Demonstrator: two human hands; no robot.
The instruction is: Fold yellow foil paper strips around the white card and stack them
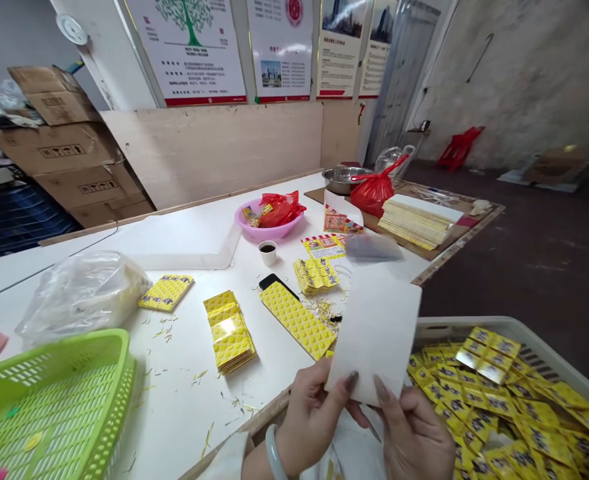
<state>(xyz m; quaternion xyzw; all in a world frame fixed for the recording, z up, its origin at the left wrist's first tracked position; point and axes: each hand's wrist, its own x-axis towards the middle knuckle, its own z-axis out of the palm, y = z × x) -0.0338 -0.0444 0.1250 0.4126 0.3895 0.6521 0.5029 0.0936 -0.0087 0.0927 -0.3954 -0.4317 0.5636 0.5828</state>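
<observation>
My left hand (312, 420) and my right hand (414, 437) both pinch the lower edge of a white paper sheet (377, 333), holding it upright in front of me with thumbs on its face. A pale bracelet sits on my left wrist. Just beyond the sheet lies a yellow embossed foil strip (297, 320) on the white table (189, 233). A fanned stack of gold and yellow foil packets (228, 331) lies to the left of it.
A grey tray (524, 330) full of yellow packets stands at my right. A green basket (54, 407) sits at the left, a clear plastic bag (82, 293) behind it. Farther back are a pink bowl (269, 230), a small cup (267, 252), a red bag (374, 190) and a paper stack (417, 223).
</observation>
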